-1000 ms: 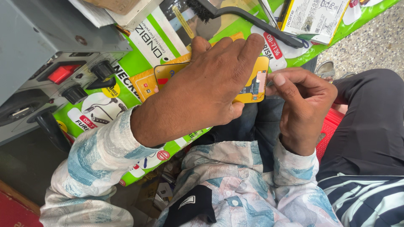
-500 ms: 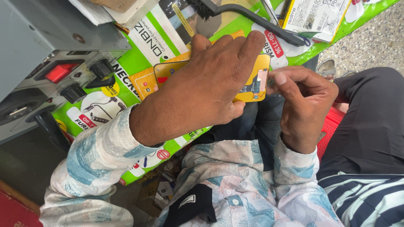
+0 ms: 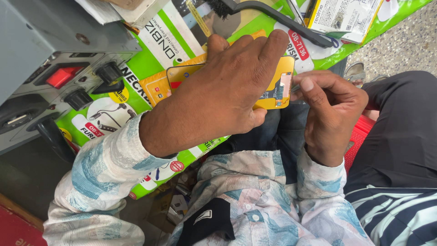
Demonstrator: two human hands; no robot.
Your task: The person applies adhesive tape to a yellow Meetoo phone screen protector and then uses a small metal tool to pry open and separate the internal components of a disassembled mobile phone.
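left hand [image 3: 227,91] flat, gripping yellow panel [image 3: 278,86] | right hand [image 3: 330,114] pinched at panel's right edge, contents unclear | green mat [image 3: 159,50]; grey box [image 3: 50,59] far left

- A small phone-repair stall, by the look of it;
- grey metal bench power unit [image 3: 54,68] with red rocker switch [image 3: 63,76] and black knobs;
- green printed earphone-accessory poster [image 3: 150,59] covering the counter;
- black anti-static brush [image 3: 273,16]; yellow-backed phone display panel [image 3: 277,86].
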